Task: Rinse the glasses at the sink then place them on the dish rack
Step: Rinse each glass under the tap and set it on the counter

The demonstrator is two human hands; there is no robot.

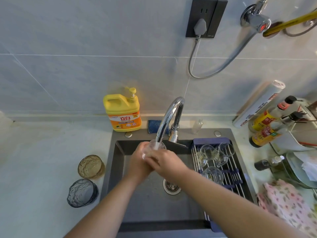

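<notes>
Both hands hold one clear glass (155,146) under the chrome faucet (169,117), and water runs into it. My left hand (139,160) wraps its left side. My right hand (163,163) grips it from the right and partly covers it. They are over the dark sink (147,203). An amber glass (91,166) and a grey-blue glass (82,192) stand on the counter left of the sink. The dish rack (229,179) lies across the sink's right side with several clear glasses on it (212,153).
A yellow detergent bottle (123,112) and a blue sponge (155,126) sit behind the sink. Sauce bottles (267,124), a foil roll (259,103), plates (301,169) and a pink floral cloth (289,203) crowd the right counter. A small clear bottle (197,126) stands near the faucet base.
</notes>
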